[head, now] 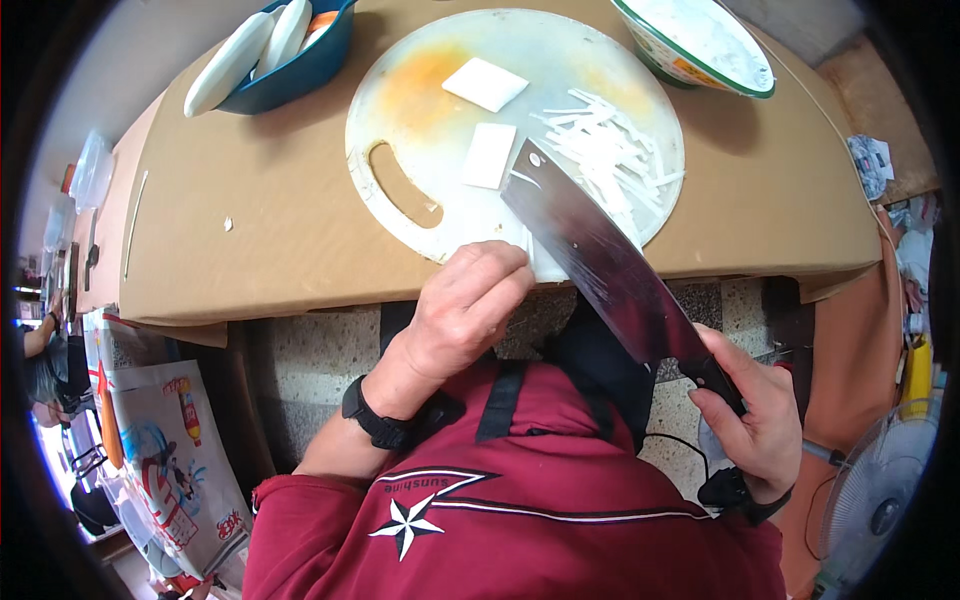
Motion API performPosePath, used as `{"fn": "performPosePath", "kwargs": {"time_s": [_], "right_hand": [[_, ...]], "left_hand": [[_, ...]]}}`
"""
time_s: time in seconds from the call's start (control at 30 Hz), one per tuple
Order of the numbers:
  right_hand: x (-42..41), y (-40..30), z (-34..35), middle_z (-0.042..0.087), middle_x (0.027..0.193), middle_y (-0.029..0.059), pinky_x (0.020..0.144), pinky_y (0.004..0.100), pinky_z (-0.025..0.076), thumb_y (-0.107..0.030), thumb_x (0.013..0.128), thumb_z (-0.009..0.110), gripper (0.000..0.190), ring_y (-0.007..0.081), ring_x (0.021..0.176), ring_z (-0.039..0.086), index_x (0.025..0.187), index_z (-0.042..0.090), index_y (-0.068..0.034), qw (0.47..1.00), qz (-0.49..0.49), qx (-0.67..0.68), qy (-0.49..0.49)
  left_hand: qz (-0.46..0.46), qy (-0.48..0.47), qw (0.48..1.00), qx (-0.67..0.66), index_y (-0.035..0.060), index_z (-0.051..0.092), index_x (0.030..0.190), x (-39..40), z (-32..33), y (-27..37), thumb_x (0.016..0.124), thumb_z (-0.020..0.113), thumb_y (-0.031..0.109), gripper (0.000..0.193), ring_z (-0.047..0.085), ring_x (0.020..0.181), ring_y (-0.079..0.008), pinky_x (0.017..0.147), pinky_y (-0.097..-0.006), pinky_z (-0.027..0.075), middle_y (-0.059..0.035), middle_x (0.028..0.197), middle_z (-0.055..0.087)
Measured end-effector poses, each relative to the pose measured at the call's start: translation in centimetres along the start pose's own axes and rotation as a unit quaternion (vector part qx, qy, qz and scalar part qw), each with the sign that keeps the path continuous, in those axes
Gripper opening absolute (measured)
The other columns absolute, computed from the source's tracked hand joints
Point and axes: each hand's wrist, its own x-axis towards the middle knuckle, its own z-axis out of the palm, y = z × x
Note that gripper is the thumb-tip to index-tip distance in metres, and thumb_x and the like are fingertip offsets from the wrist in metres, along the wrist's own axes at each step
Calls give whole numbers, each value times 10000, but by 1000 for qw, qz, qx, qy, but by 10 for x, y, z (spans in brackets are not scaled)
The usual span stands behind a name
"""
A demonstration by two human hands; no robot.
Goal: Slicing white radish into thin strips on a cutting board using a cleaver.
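Observation:
My right hand [750, 420] grips the black handle of a broad cleaver [592, 255]. Its blade slants up and left over a round white plastic cutting board [405, 82], passing in front of the cut pieces. At the board's near edge, my left hand [476, 300] has its fingers curled down on a white vegetable piece [550, 264], mostly hidden by hand and blade. Two flat white slices [486, 84] lie farther up the board, one left of the blade tip. A loose heap of thin white strips [607, 150] covers the board's right side.
A blue basin [300, 75] at the back left holds white slabs and something orange. The green-rimmed bowl [701, 41] at the back right contains whitish stuff. Brown covering [285, 217] drapes the table. An electric fan [881, 487] stands low right; a printed bag [180, 457] hangs left.

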Motion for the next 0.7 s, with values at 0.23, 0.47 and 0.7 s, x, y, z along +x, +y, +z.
{"fn": "performPosePath", "kwargs": {"time_s": [0.23, 0.47, 0.7], "right_hand": [[-8, 2, -9, 691, 943, 220, 707, 335, 544, -9, 807, 683, 517, 362, 812, 711, 1306, 553, 26, 999, 49, -3, -2], [-8, 10, -9, 658, 777, 96, 601, 248, 489, 9, 827, 641, 505, 122, 612, 615, 1323, 551, 36, 996, 61, 25, 59], [-6, 18, -9, 684, 811, 68, 502, 201, 418, 18, 834, 631, 515, 46, 521, 540, 1341, 543, 42, 984, 73, 71, 146]], "left_hand": [[-24, 6, 1000, 19, -24, 647, 854, 3, -6, -2, 674, 705, -127, 216, 662, 811, -284, 673, -339, 545, -138, 897, 652], [-39, 40, 998, 18, -28, 650, 864, 3, -10, -2, 700, 687, -141, 203, 667, 814, -277, 687, -323, 544, -137, 898, 655], [-38, 25, 999, 10, -26, 652, 881, 8, -4, -2, 707, 683, -138, 209, 660, 818, -279, 688, -329, 540, -141, 918, 653]]}}
